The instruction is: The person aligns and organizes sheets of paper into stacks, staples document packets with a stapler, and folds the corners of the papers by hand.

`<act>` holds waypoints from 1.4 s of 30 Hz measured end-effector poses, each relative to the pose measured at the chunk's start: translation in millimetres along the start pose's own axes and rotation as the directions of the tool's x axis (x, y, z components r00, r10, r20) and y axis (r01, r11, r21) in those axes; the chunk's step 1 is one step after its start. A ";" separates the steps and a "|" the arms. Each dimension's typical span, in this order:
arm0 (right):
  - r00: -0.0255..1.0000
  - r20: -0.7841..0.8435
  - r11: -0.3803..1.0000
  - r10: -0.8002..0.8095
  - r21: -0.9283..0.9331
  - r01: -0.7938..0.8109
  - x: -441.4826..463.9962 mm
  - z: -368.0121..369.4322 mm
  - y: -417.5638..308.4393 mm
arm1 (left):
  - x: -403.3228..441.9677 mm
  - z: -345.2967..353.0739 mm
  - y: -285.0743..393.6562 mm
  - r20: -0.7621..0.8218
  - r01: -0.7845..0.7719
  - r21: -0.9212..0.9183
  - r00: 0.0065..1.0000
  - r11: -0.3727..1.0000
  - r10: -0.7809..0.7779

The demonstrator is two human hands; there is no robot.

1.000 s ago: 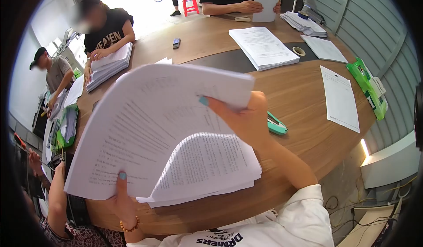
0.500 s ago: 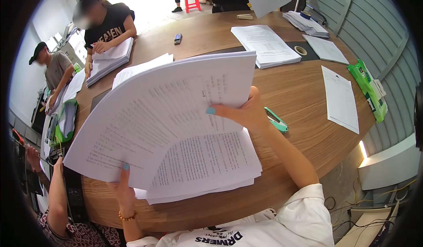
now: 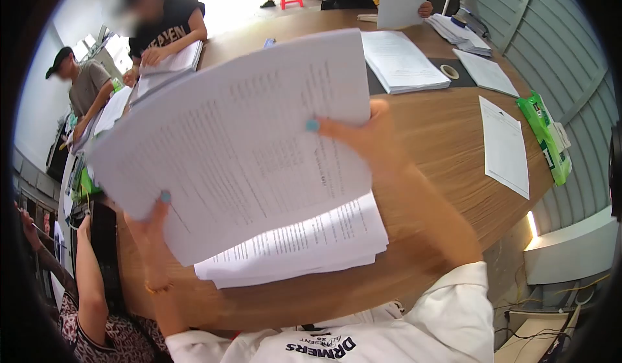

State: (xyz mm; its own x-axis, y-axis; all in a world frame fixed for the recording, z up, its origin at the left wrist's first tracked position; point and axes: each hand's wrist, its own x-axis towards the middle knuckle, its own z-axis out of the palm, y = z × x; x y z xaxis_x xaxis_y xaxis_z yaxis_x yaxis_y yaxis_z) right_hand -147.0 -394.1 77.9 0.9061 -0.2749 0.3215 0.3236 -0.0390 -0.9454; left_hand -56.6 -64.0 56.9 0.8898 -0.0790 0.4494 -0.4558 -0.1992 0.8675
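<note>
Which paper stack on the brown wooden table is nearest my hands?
The printed white paper stack partly hidden behind white sheets your left hand and right hand hold; other stacks lie farther.

Both hands had risen over the last second, the left [image 3: 148,230] and the right [image 3: 369,133] carrying the sheaf [image 3: 253,143] higher. Between the two grips its pages, earlier bowed into an arch, had flattened out, and the curved lower edge had become nearly straight. Below the grip, the paper stack [image 3: 311,246] had shrunk to a narrower visible strip. Beyond the grip, the sheaf had come to cover some loose sheets and most of the phone [image 3: 269,42]. The green stapler beside the right grip had become hidden by the forearm. Farthest beyond, a co-worker's tilted sheet [image 3: 400,3] had swung upright.
</note>
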 end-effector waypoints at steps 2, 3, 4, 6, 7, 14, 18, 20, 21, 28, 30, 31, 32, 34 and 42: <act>0.976 0.051 0.971 0.214 0.099 -0.218 -3.3 1.0 -11.3 | 9.3 -4.0 10.2 0.115 0.100 -0.038 0.989 0.994 -0.096; 0.931 0.045 0.923 0.362 0.124 -0.364 -4.9 0.6 -14.0 | 8.2 5.2 21.3 0.186 0.300 -0.118 0.943 0.946 -0.276; 0.867 0.039 0.856 0.496 0.147 -0.496 -6.3 -0.7 -14.6 | 4.7 11.5 27.2 0.269 0.484 -0.188 0.862 0.854 -0.430; 0.822 0.051 0.810 0.567 0.143 -0.568 -16.0 -5.1 6.2 | -5.3 21.4 15.5 0.259 0.552 -0.097 0.817 0.828 -0.515; 0.797 0.034 0.786 0.603 0.143 -0.601 -24.2 -6.4 18.3 | -8.6 25.6 7.8 0.249 0.609 -0.005 0.769 0.793 -0.588; 0.755 0.028 0.755 0.656 -0.001 -0.656 -48.3 -18.5 32.2 | -19.1 26.5 -10.0 0.523 0.514 0.103 0.700 0.852 -0.486; 0.776 0.134 0.763 0.617 -0.344 -0.547 -44.8 -35.2 25.5 | -17.4 27.4 -8.9 0.497 0.512 0.109 0.714 0.852 -0.493; 0.769 0.120 0.728 0.627 -0.441 -0.525 -44.7 -38.6 25.9 | -13.4 27.1 -4.9 0.496 0.464 0.229 0.701 0.855 -0.513; 0.781 0.127 0.735 0.611 -0.457 -0.501 -43.8 -40.0 31.4 | -14.2 26.9 -6.7 0.497 0.464 0.228 0.700 0.856 -0.513; 0.594 0.068 0.483 0.802 -0.659 -0.577 -31.0 -37.3 13.7 | -14.1 16.4 -20.3 0.442 0.011 0.488 0.859 0.873 -0.258; 0.603 0.079 0.450 0.794 -0.744 -0.495 -31.5 -38.2 9.9 | -10.4 21.0 -9.4 0.421 -0.125 0.576 0.893 0.808 -0.162; 0.609 0.084 0.404 0.789 -0.818 -0.410 -33.0 -38.9 8.9 | -5.6 30.6 11.1 0.482 -0.343 0.657 0.876 0.671 -0.025; 0.613 0.084 0.406 0.786 -0.818 -0.408 -34.4 -39.7 9.4 | -0.7 44.2 25.6 0.558 -0.529 0.700 0.824 0.480 0.096; 0.631 0.100 0.371 0.769 -0.874 -0.313 -37.1 -40.9 11.5 | 13.8 80.7 38.5 0.667 -0.600 0.548 0.734 0.584 0.128; 0.992 -0.092 0.724 -0.089 -0.690 0.001 -46.8 -54.5 50.6 | 22.0 198.7 -1.8 0.769 -0.473 0.007 0.566 0.881 0.298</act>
State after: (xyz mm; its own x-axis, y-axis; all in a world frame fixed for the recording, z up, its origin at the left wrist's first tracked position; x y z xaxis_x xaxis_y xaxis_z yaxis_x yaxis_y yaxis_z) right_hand -187.9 -435.5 12.1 0.8451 -0.3572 0.3978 0.0470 -0.6916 -0.7208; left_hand -32.0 -259.5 22.9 0.3836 -0.8552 0.3486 -0.8223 -0.1445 0.5503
